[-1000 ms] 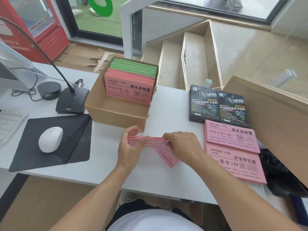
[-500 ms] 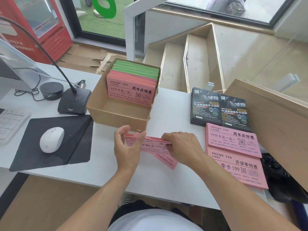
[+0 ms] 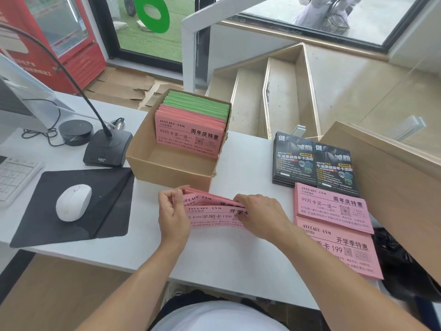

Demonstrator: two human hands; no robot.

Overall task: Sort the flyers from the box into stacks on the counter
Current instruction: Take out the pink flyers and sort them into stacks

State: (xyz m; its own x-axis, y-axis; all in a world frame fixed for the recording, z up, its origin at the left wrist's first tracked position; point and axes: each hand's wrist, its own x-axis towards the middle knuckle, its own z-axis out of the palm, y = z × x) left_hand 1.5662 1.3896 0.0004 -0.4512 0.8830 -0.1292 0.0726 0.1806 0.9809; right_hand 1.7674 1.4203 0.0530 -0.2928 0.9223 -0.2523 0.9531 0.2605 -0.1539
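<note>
Bundle of pink flyers (image 3: 210, 211), centre of the frame, just in front of the box, fanned so that two printed faces show one above the other. Left hand (image 3: 172, 212) grips the bundle's left end, fingers curled over its upper edge. Right hand (image 3: 260, 215) grasps the right end, fingers bent over the top sheets; whether the bundle's lower edge touches the counter cannot be told. Cardboard box (image 3: 167, 168), centre and above the hands, open-topped, near half bare; pink flyers in the box (image 3: 189, 137) stand upright against the far half with a block of green flyers (image 3: 198, 103) behind them. White counter (image 3: 245, 168) bears all of it. Right of the frame, three sorted groups: two side-by-side stacks of black flyers (image 3: 315, 163) farthest, a pink stack (image 3: 331, 206) just below them and overlapping their lower edge, a second pink stack (image 3: 341, 249) nearest the lower right, its top edge under the one above. Wooden panel (image 3: 393, 177) rises at the right edge beside the stacks. Left of the box: desk microphone (image 3: 107, 149) with a gooseneck, a round black puck (image 3: 76, 131), a black mouse pad (image 3: 78, 201) carrying a white mouse (image 3: 73, 202), and a keyboard corner (image 3: 14, 175) at the left edge.
</note>
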